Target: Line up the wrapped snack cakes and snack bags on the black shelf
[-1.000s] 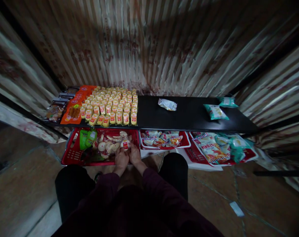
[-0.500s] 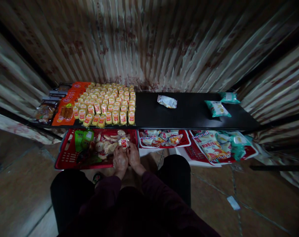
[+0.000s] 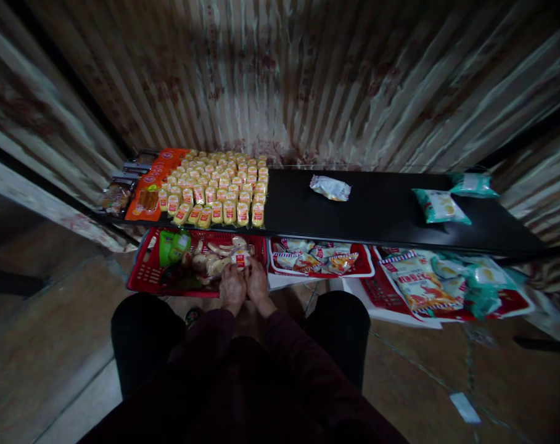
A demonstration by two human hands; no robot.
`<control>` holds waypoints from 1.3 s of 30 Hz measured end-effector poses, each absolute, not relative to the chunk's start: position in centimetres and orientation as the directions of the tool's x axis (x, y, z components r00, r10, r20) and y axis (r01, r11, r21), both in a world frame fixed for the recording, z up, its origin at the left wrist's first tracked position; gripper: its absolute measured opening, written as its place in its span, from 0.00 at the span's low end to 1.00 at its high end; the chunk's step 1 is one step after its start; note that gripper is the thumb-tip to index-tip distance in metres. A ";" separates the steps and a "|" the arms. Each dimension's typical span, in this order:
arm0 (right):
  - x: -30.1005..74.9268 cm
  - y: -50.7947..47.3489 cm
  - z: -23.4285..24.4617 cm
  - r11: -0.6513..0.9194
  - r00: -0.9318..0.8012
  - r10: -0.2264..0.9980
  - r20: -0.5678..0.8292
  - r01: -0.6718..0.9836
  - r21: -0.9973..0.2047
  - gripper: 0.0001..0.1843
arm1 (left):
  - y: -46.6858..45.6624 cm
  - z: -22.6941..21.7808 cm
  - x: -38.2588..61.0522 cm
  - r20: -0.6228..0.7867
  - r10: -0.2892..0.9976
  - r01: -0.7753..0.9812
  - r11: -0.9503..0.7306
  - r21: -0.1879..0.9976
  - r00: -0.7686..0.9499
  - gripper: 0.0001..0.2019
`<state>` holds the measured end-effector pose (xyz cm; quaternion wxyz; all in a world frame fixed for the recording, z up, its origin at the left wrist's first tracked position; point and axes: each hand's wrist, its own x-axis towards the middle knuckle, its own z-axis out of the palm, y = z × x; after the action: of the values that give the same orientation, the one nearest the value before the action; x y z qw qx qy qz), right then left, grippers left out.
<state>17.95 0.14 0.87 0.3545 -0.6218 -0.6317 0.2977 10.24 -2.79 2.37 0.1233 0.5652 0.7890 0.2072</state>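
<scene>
My left hand (image 3: 232, 286) and my right hand (image 3: 256, 280) are close together over the right end of a red plastic basket (image 3: 144, 275). Between their closed fingers is a small clear-wrapped snack packet (image 3: 241, 258) with a red label; the fingertips partly cover it. Pale, rounded packaged pieces (image 3: 210, 264) lie in the basket beside my hands, along with a bright green packet (image 3: 172, 246). Above, rows of small yellow wrapped cakes (image 3: 229, 211) stand on the black shelf (image 3: 289, 213).
Orange packs (image 3: 150, 188) and dark packs (image 3: 117, 196) fill the shelf's left end. A white packet (image 3: 330, 187) and green-white packets (image 3: 441, 206) lie farther right. Two more baskets, a smaller one (image 3: 370, 269) and a larger one (image 3: 382, 291), hold snack bags below. A curtain (image 3: 280, 92) hangs behind.
The camera view has shifted, so the shelf and baskets sit farther right in the picture. Both hands stay together on the snack packet, with only slight movement.
</scene>
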 end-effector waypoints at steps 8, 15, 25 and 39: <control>17.9 0.0 0.8 0.041 0.039 0.996 0.078 0.579 -0.814 0.20 | -2.9 2.5 10.4 0.033 0.935 0.832 0.298 0.467 -0.353 0.16; 18.0 -0.1 1.1 0.020 0.025 0.999 0.043 0.594 -0.804 0.19 | -2.7 1.9 10.7 0.055 0.923 0.846 0.325 0.422 -0.382 0.14; 17.9 0.0 0.2 0.050 0.055 0.993 0.100 0.574 -0.817 0.18 | -2.2 1.5 10.8 0.016 0.921 0.821 0.339 0.460 -0.389 0.14; 18.0 0.1 0.8 0.033 0.042 0.997 0.071 0.593 -0.805 0.19 | -2.1 2.2 11.0 -0.041 0.917 0.816 0.374 0.441 -0.398 0.15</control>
<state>18.02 0.11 0.77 0.3485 -0.6322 -0.6284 0.2899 11.01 -2.11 2.19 0.1409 0.5303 0.8168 0.1785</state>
